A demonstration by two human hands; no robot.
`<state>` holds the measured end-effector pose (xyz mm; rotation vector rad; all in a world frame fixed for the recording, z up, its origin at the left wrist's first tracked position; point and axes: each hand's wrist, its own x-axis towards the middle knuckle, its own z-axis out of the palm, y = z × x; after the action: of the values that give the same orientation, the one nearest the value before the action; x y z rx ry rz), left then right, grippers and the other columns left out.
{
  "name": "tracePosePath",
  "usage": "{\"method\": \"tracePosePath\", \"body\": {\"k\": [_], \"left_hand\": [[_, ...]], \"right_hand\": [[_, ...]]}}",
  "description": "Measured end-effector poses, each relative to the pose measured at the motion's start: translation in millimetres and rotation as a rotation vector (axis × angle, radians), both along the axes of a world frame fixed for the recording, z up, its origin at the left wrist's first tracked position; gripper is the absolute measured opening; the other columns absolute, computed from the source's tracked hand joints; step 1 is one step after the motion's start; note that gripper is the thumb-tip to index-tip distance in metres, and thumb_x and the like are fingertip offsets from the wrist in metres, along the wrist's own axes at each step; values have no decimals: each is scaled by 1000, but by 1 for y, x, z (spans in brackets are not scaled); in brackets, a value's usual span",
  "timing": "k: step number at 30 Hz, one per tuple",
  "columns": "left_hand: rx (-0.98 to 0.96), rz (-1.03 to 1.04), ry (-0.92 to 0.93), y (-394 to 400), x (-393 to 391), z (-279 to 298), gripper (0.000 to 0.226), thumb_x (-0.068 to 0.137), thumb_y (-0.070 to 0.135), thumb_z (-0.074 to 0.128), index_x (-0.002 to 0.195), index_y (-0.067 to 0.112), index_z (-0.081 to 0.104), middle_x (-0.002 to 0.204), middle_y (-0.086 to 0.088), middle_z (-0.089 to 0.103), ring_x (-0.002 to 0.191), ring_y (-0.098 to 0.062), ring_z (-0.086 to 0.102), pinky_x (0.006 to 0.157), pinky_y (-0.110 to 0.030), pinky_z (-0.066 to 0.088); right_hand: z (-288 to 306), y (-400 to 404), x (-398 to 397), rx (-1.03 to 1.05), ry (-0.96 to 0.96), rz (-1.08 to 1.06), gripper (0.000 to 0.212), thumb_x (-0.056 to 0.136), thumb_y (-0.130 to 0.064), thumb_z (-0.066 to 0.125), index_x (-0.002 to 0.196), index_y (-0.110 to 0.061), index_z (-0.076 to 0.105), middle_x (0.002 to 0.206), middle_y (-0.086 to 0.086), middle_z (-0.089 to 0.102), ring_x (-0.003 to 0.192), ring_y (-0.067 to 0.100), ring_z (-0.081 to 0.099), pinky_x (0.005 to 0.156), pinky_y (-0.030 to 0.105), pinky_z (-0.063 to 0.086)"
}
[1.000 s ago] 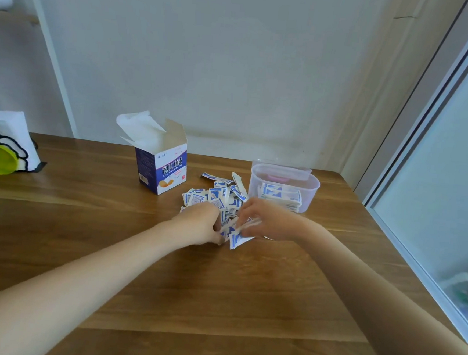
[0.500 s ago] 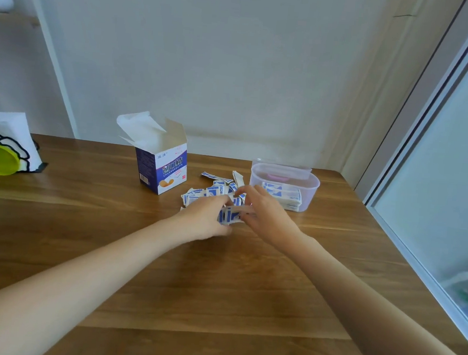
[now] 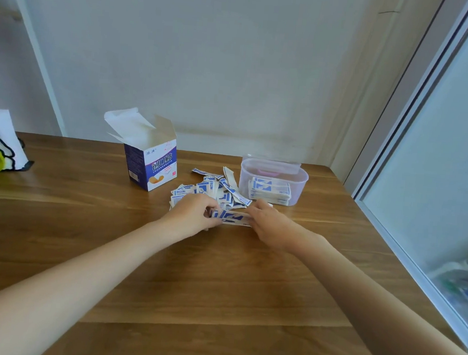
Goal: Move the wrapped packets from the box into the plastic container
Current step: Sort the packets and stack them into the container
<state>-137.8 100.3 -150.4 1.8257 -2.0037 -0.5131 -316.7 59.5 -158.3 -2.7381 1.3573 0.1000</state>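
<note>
Hands work together at the centre of the counter (image 3: 219, 274): the left hand (image 3: 193, 213) and the right hand (image 3: 268, 225) each pinch one end of a small gathered stack of wrapped packets (image 3: 231, 216), squaring it up. More loose packets (image 3: 212, 189) lie heaped just beyond at 12 o'clock, between the opened box (image 3: 151, 162) at 11 o'clock and the plastic container (image 3: 300, 179) at 1 o'clock, which already holds a stack. Gathering looks to be the step in hand; next, the stack likely needs lifting over the rim and laying flat inside.
</note>
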Motion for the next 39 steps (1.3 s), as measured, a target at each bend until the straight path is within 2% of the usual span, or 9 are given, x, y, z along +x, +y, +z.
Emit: {"method": "tracePosePath", "body": {"k": [5,9,16,19,24,29,31,35,39], "left_hand": [[-45,34,79,-3,-8,-1,23,90,26,59,110,16,61,98,-1,63,84,-13,59,65,-19,44],[-116,85,145,-1,-6,-5,32,94,20,52,125,22,49,109,-6,66,92,-16,65,79,-29,55],[-198,-45,-340,1,-12,-19,45,99,14,39,142,26,36,110,-2,52,102,-19,52,76,-24,39],[-138,-41,-346,-2,-11,-17,46,99,11,38,142,26,35,113,-4,51,103,-20,52,78,-26,41],[-172,3,-123,-1,-8,6,35,95,13,48,129,19,56,110,-7,65,91,-16,60,74,-20,42],[-204,221,554,-49,-16,52,10,88,8,60,98,11,62,81,-3,67,60,-7,62,65,-18,52],[-207,267,622,-72,-27,64,10,86,6,61,83,14,56,67,-1,64,50,-6,60,57,-19,53],[-192,232,267,-105,-49,70,18,85,12,60,71,22,55,67,1,67,55,-9,62,64,-27,54],[-79,192,-69,-128,-63,66,7,83,15,61,82,17,68,89,-5,71,85,-25,68,72,-29,51]], "right_hand": [[5,1,3,-12,-196,-53,28,97,-11,38,122,-7,52,120,11,52,105,25,53,89,31,44],[2,4,-4,-135,-215,-17,47,95,-6,45,139,-19,36,122,7,55,104,26,58,83,33,52],[-11,8,-9,-221,-145,83,43,92,-1,42,133,-14,43,126,3,50,109,23,53,84,32,47],[-12,4,-10,-234,-215,33,32,94,-4,44,123,-13,54,114,5,56,100,26,58,79,33,50],[4,5,-13,-148,-336,61,25,94,-7,47,114,-7,61,104,10,65,94,26,61,74,27,45],[52,-30,-21,-83,-947,-315,13,88,-5,57,100,-11,58,68,5,64,43,-4,55,51,10,46],[66,-49,-26,-70,-1054,-449,10,87,-7,60,91,-13,53,63,1,62,37,-6,52,43,10,42],[78,-84,-35,-38,-806,-596,10,87,-4,55,85,-11,62,45,-7,57,31,-3,50,36,10,40],[74,-106,-31,37,-475,-575,21,86,-1,48,91,-2,69,26,-12,47,57,13,59,53,14,42]]}}
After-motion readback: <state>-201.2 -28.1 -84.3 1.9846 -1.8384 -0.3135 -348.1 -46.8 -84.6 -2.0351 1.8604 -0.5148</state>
